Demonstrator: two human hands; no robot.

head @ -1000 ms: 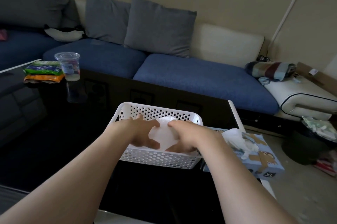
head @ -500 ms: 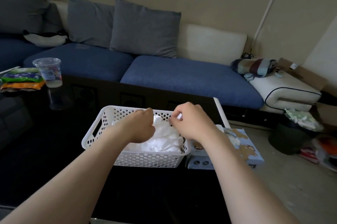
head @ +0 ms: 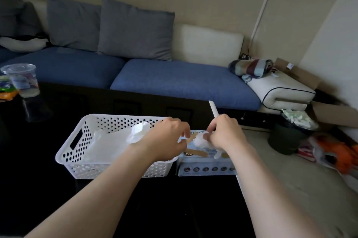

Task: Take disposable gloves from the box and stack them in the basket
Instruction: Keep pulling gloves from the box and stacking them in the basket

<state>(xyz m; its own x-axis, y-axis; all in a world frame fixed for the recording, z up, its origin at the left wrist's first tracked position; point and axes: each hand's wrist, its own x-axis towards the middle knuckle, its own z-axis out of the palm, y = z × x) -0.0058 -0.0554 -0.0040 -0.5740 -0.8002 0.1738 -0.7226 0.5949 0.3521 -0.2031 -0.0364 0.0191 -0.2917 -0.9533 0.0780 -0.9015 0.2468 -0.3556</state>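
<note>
1. Leftward of the left hand (head: pixel 168 139), the basket (head: pixel 66 153) holds stacked gloves (head: pixel 108 146).
2. Left hand fingers curl at the box (head: pixel 205 169) edge; grip cannot be told.
3. Just right, the right hand (head: pixel 225 133) pinches 1 glove (head: pixel 199 140) atop the box.

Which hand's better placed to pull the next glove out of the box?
Right. The right hand is over the box opening, fingers pinching the white glove sticking out. The left hand sits at the box's left edge, over the basket rim.
</note>
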